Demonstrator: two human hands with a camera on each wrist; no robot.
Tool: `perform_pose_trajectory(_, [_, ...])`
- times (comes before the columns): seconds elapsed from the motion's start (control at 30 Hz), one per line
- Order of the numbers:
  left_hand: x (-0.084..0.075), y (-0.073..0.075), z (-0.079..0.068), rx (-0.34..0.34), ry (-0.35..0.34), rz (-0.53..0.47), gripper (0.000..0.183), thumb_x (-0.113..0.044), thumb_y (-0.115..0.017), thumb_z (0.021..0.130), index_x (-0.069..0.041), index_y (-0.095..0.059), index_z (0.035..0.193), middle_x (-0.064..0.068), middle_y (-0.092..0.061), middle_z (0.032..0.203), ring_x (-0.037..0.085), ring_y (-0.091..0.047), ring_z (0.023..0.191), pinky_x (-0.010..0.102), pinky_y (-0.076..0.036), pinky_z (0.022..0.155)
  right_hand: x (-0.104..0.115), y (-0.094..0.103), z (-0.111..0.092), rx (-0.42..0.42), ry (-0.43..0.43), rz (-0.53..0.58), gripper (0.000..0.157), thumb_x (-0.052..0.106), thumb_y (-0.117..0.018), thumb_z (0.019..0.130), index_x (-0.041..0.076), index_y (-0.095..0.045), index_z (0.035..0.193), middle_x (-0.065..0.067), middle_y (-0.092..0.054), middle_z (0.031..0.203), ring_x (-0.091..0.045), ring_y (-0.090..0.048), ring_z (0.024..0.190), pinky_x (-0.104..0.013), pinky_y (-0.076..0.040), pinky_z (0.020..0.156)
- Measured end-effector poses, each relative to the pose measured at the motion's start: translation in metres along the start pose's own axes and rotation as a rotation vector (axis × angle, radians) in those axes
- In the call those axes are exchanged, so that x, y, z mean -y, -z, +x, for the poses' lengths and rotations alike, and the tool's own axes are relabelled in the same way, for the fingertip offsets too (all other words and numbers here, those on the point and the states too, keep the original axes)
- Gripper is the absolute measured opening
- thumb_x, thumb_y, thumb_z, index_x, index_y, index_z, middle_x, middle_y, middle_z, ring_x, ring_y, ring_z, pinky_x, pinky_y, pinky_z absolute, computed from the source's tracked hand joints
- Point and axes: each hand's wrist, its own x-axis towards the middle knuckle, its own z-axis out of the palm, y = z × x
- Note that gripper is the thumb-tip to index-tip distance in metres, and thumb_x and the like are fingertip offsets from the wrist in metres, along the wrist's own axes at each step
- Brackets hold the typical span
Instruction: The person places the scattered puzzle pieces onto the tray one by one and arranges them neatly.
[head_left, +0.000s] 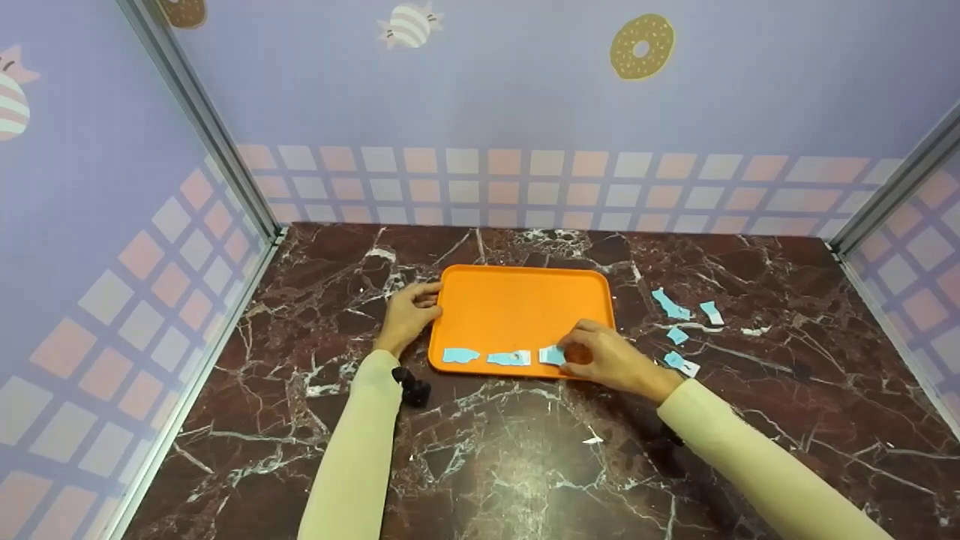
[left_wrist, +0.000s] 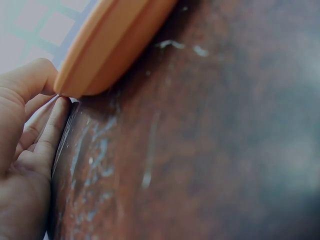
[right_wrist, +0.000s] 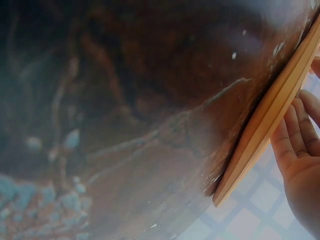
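Note:
An orange tray (head_left: 525, 304) lies on the table with a row of light-blue, torn-edged paper pieces along its near side. At the left of the row is a blue piece (head_left: 460, 355), and beside it a blue-and-white piece (head_left: 509, 358). My right hand (head_left: 604, 356) pinches a third blue-and-white piece (head_left: 551, 355) between thumb and index finger, low over the tray. In the right wrist view the fingers (right_wrist: 295, 135) show beyond the tray's rim (right_wrist: 260, 135); the paper is hidden there. My left hand (head_left: 409, 313) holds the tray's left rim (left_wrist: 100, 55) with bent fingers.
Right of the tray, several torn paper scraps lie on the dark marbled table (head_left: 480, 442): a long blue one (head_left: 670, 304), a small blue one (head_left: 677, 335) and blue-and-white ones (head_left: 712, 312). Patterned walls (head_left: 465, 112) enclose the back and both sides.

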Motion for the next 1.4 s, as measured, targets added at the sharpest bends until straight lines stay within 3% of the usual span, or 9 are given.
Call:
perform_pose_trajectory(0.73, [0.001, -0.001, 0.001, -0.014, -0.019, 0.012, 0.046, 0.013, -0.070, 0.086, 0.005, -0.072, 0.132, 0.020, -0.067, 0.123, 0.034, -0.069, 0.114, 0.024, -0.058, 0.088, -0.004, -0.002, 0.001, 0.009, 0.027, 0.018, 0.027, 0.015, -0.087, 0.089, 0.002, -0.078, 0.112, -0.007, -0.068, 0.107, -0.023, -0.062, 0.096, -0.041, -0.057, 0.089])
perform_pose_trajectory(1.17, [0.001, -0.002, 0.002, -0.025, -0.024, 0.014, 0.047, 0.014, -0.070, 0.085, 0.006, -0.072, 0.131, 0.020, -0.068, 0.122, 0.033, -0.070, 0.113, 0.025, -0.059, 0.087, -0.006, 0.006, -0.003, 0.007, -0.011, 0.051, 0.030, 0.017, -0.087, 0.090, 0.002, -0.078, 0.115, -0.006, -0.068, 0.110, -0.025, -0.066, 0.100, -0.044, -0.058, 0.092])
perform_pose_trajectory(1.4, [0.000, -0.002, 0.002, -0.025, -0.035, 0.017, 0.047, 0.014, -0.070, 0.085, 0.006, -0.072, 0.131, 0.021, -0.068, 0.122, 0.035, -0.069, 0.113, 0.027, -0.059, 0.090, -0.010, 0.008, -0.003, -0.016, 0.021, 0.029, 0.029, 0.014, -0.086, 0.090, 0.001, -0.078, 0.114, -0.008, -0.069, 0.109, -0.026, -0.068, 0.099, -0.044, -0.059, 0.090])
